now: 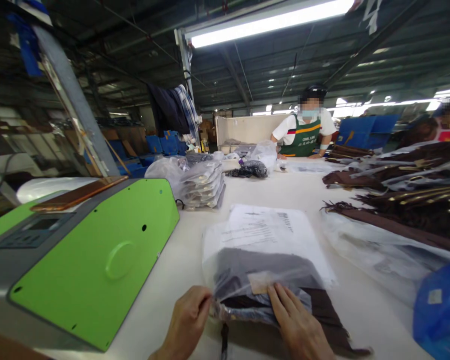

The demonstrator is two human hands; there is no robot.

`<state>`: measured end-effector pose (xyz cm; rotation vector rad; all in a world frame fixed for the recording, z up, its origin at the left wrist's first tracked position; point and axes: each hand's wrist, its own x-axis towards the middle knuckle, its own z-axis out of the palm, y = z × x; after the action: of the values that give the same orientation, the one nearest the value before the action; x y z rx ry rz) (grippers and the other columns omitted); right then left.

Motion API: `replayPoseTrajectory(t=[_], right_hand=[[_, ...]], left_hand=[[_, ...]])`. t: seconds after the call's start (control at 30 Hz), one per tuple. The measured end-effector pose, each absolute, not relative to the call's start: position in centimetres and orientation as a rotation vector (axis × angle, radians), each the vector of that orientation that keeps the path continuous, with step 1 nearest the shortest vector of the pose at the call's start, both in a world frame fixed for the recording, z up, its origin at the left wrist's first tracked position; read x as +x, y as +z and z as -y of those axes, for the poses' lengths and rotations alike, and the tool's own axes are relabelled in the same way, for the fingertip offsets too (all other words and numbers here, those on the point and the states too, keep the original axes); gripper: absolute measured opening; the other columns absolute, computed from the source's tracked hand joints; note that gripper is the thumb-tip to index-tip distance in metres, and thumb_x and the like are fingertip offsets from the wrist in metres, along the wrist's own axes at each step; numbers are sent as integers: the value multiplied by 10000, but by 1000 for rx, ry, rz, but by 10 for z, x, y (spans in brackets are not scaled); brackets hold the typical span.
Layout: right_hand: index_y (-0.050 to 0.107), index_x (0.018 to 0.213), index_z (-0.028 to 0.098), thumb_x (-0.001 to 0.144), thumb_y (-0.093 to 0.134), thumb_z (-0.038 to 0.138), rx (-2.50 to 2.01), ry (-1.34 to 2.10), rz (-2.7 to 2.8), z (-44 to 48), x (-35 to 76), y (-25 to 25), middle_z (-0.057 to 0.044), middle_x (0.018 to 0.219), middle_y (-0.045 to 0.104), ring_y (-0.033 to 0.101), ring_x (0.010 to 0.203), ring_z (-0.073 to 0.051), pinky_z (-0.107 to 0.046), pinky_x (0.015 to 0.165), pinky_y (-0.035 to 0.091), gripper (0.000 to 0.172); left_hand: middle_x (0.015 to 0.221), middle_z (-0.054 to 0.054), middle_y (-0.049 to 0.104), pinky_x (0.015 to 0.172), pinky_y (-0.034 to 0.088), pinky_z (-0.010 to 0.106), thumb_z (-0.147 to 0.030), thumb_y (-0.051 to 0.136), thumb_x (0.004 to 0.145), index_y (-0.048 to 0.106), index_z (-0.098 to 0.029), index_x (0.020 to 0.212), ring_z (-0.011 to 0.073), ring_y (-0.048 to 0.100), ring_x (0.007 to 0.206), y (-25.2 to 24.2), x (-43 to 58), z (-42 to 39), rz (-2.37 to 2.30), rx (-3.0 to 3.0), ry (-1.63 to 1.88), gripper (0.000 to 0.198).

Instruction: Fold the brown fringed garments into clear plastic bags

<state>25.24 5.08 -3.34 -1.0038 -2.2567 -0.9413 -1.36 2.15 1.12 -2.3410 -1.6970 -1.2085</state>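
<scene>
A clear plastic bag [247, 270] with a dark folded garment [315, 310] partly inside it lies on the white table [172, 280] right in front of me. My left hand [187, 322] pinches the bag's open edge at its left corner. My right hand [298, 327] lies flat on the bag and garment, fingers stretched out and pressing down. A printed white bag sheet [270, 230] lies under and beyond the bag.
A green and grey machine [97, 260] stands at the left. A stack of bagged garments [202, 182] sits further back. Dark brown garments [408, 200] are piled at the right, with a blue bag [440, 310] near the corner. A person in a green apron [305, 135] works at the far end.
</scene>
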Motion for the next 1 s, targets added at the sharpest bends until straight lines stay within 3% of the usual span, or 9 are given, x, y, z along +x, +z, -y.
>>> replayPoseTrajectory(t=[0.1, 0.23, 0.6, 0.7, 0.87, 1.0], right_hand=[[601, 1092, 132, 752, 344, 8, -1020, -891, 2199, -58, 244, -35, -95, 1043, 676, 627, 953, -197, -261, 778, 515, 443], [613, 1048, 151, 764, 335, 6, -1072, -820, 2143, -61, 235, -32, -83, 988, 689, 630, 903, -177, -249, 767, 509, 423], [594, 1043, 130, 760, 418, 15, -1189, -690, 2079, -72, 216, -27, -90, 997, 676, 620, 876, -202, -274, 753, 521, 353], [603, 1010, 133, 750, 484, 40, -1210, -669, 2073, -75, 205, -33, -94, 975, 676, 616, 845, -211, -294, 745, 525, 301], [593, 1017, 154, 744, 578, 99, -1210, -659, 2093, -78, 199, -44, -91, 972, 671, 607, 856, -227, -323, 733, 524, 279], [578, 1044, 157, 777, 580, 146, -1195, -645, 2119, -79, 202, -46, -102, 988, 659, 591, 909, -227, -325, 757, 511, 268]], left_hand=[[580, -19, 559, 512, 422, 206, -130, 379, 845, 516, -205, 681, 123, 543, 534, 11, -13, -17, 1402, -2336, -1023, 226], [576, -27, 544, 498, 409, 206, -144, 373, 868, 468, -216, 692, 120, 537, 523, 9, -21, -16, 1343, -2350, -877, 212], [551, -51, 537, 458, 416, 169, -181, 353, 877, 456, -230, 735, 93, 549, 473, -10, -17, -14, 1409, -2259, -995, 182], [577, -44, 552, 503, 442, 171, -152, 379, 865, 475, -222, 767, 95, 566, 509, -5, -11, -16, 1429, -2277, -950, 154], [774, 57, 658, 637, 509, 277, -145, 465, 819, 574, -165, 921, 186, 636, 701, -8, 8, -22, 1150, -2062, -768, 150], [911, 50, 693, 792, 504, 231, -58, 475, 796, 626, -195, 971, 163, 647, 864, -38, 43, -19, 1035, -2298, -1045, 268]])
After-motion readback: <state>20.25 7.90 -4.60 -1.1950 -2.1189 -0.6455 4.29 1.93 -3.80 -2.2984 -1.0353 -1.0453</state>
